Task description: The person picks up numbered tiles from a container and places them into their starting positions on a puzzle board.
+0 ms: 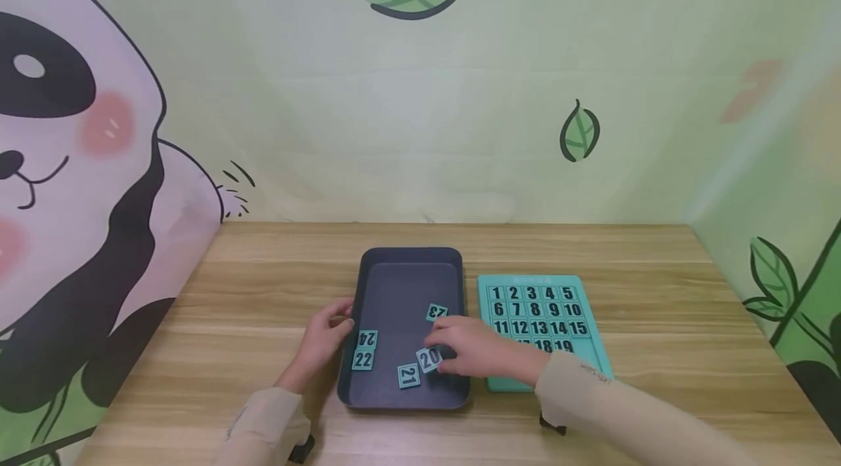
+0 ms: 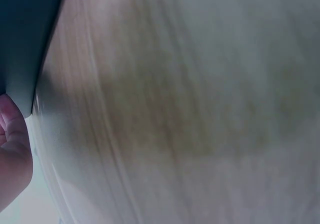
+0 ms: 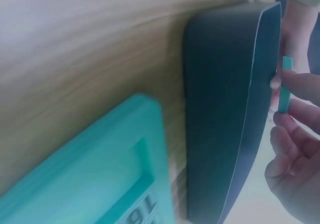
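Note:
My right hand [image 1: 469,345] pinches a teal number tile, the 20 [image 1: 429,359], over the right part of a dark tray [image 1: 401,283]. The right wrist view shows this tile [image 3: 284,99] edge-on between thumb and fingers. Just beyond the hand lies the 23 tile [image 1: 436,312]; the 21 tile [image 1: 408,376] is close below. Along the tray's left side are the 24 tile [image 1: 367,339], upside down, and the 22 tile [image 1: 363,359]. My left hand [image 1: 322,340] touches the tray's left outer wall, its fingers [image 2: 12,126] against the side.
Right of the tray lies a teal number board [image 1: 539,281] with rows of tiles from 1 to 19, partly covered by the right forearm. An unfilled recess [image 3: 132,171] shows in its corner. The wooden table [image 1: 263,269] meets a printed backdrop [image 1: 315,123] behind.

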Tool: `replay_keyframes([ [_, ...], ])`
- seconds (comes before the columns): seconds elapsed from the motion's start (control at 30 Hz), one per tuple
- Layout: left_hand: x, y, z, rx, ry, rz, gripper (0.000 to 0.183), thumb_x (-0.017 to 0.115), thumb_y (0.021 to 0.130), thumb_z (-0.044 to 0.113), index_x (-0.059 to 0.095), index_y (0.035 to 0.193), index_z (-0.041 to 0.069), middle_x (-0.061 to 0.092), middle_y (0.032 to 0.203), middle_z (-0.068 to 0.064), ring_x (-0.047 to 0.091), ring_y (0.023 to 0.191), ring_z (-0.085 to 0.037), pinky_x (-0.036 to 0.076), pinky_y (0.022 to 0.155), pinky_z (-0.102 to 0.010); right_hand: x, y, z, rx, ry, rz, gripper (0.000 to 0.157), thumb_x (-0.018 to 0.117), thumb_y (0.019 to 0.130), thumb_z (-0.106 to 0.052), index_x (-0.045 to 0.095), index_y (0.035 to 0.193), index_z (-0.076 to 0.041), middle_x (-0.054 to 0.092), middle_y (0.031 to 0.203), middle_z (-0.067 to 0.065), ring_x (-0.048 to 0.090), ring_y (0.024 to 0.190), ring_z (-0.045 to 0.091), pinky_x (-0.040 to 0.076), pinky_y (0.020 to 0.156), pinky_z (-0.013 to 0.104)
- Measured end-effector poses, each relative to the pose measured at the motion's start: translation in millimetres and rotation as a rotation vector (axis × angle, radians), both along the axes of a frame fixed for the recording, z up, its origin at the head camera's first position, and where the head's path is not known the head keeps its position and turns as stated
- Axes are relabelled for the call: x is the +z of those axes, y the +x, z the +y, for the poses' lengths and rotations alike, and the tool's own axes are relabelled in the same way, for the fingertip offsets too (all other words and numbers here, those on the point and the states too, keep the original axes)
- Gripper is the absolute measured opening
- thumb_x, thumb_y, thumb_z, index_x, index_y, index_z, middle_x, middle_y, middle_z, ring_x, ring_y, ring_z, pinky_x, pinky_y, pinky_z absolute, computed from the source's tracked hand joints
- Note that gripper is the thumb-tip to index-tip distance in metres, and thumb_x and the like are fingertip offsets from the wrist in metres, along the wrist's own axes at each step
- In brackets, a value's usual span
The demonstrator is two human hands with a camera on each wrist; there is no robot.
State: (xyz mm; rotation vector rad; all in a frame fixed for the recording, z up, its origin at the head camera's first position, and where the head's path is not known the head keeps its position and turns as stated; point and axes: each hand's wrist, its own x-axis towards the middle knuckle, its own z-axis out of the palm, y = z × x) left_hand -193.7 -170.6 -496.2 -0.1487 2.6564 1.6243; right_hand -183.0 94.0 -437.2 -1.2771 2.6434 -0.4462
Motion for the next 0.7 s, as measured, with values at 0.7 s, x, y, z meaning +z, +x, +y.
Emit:
replay_keyframes([
  [0.7,1.0,0.8,1.1,0.006,-0.015,-0.005,0.039,0.050,0.084,0.004,0.049,0.123,0.002,0.056,0.111,-0.018,0.055,0.099,-0.031,0.048,0.080,-0.036,-5.4,-7.2,99.5,-0.250,-0.107,-0.004,0.030,0.067,0.074,-0.017,0.063,0.104,-0.010,0.057,0.095,-0.002,0.056,0.083,0.014,0.047,0.068,0.027],
])
